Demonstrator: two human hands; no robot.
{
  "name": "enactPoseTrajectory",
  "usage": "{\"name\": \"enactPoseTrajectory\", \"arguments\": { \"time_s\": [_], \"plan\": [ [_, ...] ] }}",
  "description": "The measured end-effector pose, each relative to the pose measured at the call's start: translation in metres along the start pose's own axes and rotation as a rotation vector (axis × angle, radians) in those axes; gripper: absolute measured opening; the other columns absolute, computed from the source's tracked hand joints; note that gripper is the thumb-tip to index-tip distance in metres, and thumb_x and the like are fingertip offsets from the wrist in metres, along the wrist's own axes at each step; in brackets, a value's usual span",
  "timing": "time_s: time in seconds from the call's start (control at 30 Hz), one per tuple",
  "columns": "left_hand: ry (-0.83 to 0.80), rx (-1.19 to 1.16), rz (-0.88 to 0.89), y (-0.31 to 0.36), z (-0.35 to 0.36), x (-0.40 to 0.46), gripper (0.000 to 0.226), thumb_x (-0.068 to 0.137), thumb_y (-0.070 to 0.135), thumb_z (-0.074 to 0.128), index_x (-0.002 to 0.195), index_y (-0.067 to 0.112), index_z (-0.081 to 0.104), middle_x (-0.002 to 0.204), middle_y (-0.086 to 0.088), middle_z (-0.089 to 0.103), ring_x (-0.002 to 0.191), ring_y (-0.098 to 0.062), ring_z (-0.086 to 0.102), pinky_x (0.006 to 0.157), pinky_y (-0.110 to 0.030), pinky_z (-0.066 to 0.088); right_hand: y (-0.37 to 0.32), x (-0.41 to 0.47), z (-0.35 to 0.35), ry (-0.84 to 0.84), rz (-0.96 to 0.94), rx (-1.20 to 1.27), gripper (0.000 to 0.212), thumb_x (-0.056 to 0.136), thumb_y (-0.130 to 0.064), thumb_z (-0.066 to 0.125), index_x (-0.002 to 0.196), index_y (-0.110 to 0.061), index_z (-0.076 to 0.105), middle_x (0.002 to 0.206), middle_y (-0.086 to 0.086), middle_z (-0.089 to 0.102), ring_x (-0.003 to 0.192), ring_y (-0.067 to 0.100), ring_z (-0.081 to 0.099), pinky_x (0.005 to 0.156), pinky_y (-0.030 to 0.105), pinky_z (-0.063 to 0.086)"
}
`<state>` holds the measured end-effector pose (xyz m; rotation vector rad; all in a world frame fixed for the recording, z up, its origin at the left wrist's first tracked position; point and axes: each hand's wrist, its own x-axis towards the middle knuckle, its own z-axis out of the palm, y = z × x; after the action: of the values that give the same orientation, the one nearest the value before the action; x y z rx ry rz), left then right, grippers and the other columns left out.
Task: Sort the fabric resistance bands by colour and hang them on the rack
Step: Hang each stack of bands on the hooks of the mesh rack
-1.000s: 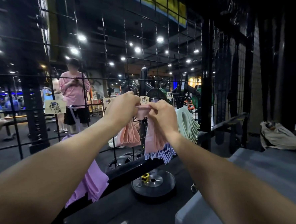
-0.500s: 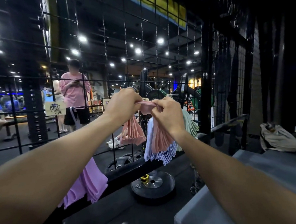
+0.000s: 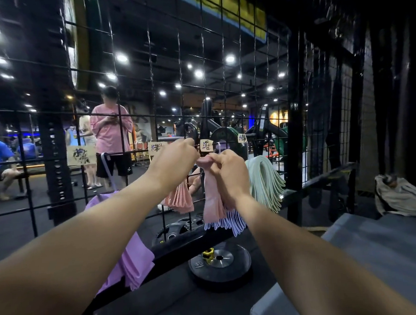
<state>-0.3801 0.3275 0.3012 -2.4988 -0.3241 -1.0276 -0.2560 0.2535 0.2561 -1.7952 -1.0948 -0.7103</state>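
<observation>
Right now both grips pinch one pink band [image 3: 213,196]: left hand [image 3: 175,159] and right hand [image 3: 227,173] (hook hidden) threading it onto the rack [image 3: 224,88]; next, let go.

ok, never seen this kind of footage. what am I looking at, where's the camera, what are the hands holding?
There is no machine here: a person works with bare hands, and the single picture comes from a wide-angle camera worn on their head, looking forward and down. That is why both forearms reach in from the bottom. They face a black wire-grid rack in a gym. The left hand and right hand pinch the top of a pink fabric resistance band up at the grid; whether it already sits on a hook is hidden. Already hanging: a salmon-pink bundle, pale lilac bands, mint-green bands and purple bands. Small paper labels hang above. Below lies a black weight plate.
</observation>
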Motion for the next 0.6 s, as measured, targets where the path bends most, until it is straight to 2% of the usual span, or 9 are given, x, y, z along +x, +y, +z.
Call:
{"name": "enactPoseTrajectory", "arguments": {
  "time_s": [0.1,0.23,0.33,0.43,0.5,0.6],
  "plan": [
    [-0.033,0.004,0.019,0.001,0.002,-0.004,0.021,0.092,0.010,0.050,0.097,0.015,0.070,0.090,-0.001,0.052,0.088,-0.020,0.053,0.072,-0.040,0.053,0.004,-0.005,0.011,-0.015,0.022,0.026,0.017,0.089,-0.017,0.053,0.091,-0.016,0.070,0.086,0.002,0.057,0.084,0.018,0.055,0.070,0.038,0.049],
    [-0.051,0.051,0.019,0.007,0.002,-0.006,0.021,0.093,0.008,0.048,0.094,0.012,0.068,0.092,-0.001,0.050,0.090,-0.020,0.052,0.073,-0.040,0.052,0.002,-0.014,0.015,0.005,0.059,0.120,0.031,0.093,-0.030,0.051,0.079,-0.005,0.063,0.081,0.002,0.054,0.080,0.015,0.050,0.066,0.032,0.040],
    [-0.067,0.087,0.021,0.011,0.002,-0.007,0.021,0.095,0.008,0.046,0.095,0.010,0.067,0.092,-0.001,0.050,0.093,-0.021,0.053,0.070,-0.036,0.048,-0.001,-0.019,0.010,-0.012,0.046,0.094,0.025,0.093,-0.022,0.049,0.080,-0.005,0.063,0.082,0.000,0.052,0.081,0.018,0.050,0.068,0.034,0.040],
    [-0.112,0.151,0.038,0.013,0.002,-0.009,0.021,0.093,0.006,0.045,0.092,0.010,0.065,0.086,0.000,0.041,0.093,-0.022,0.055,0.064,-0.032,0.041,-0.002,-0.022,0.006,-0.043,0.012,0.030,0.025,0.094,-0.018,0.047,0.086,-0.005,0.067,0.085,0.003,0.052,0.084,0.020,0.052,0.069,0.032,0.039],
    [-0.120,0.130,0.037,0.015,0.002,-0.011,0.020,0.093,0.006,0.046,0.090,0.011,0.066,0.083,0.001,0.038,0.092,-0.022,0.056,0.067,-0.032,0.047,-0.002,-0.022,0.004,-0.055,0.026,0.084,0.025,0.093,-0.017,0.048,0.087,-0.003,0.068,0.089,0.009,0.057,0.086,0.024,0.055,0.076,0.037,0.044],
    [-0.106,0.036,-0.018,0.016,0.000,-0.016,0.019,0.093,0.011,0.050,0.091,0.010,0.069,0.088,-0.003,0.054,0.087,-0.023,0.060,0.074,-0.033,0.052,0.000,-0.023,0.005,-0.083,0.026,0.142,0.018,0.089,-0.012,0.054,0.092,-0.007,0.071,0.095,0.013,0.061,0.089,0.026,0.057,0.080,0.039,0.048]
  ]
}}
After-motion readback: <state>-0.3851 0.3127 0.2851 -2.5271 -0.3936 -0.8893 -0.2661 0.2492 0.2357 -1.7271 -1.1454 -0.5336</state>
